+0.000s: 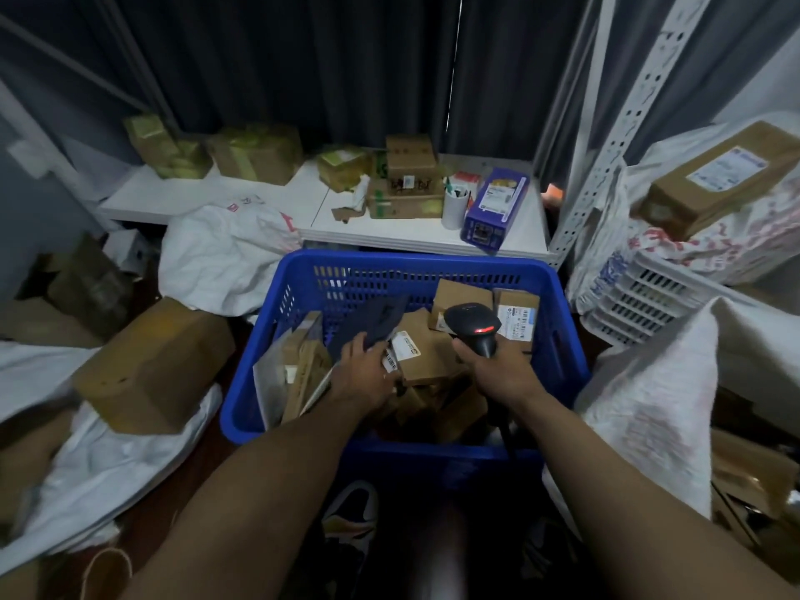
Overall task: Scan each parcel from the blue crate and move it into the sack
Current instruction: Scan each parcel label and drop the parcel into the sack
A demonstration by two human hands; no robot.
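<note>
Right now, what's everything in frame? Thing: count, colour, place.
blue crate: one, blue, centre floor
parcels: several, brown, inside crate
dark mailer: one, dark, in crate, left
scanner: one, black, over crate
sacks: several, white, both sides
table: one, white, behind crate
table boxes: several, brown, on table
purple box: one, purple, table right
cup: one, white, beside purple box
slotted crates: stack, white, right
left hand: one, on dark mailer, grip unclear
right hand: one, grips scanner
</note>
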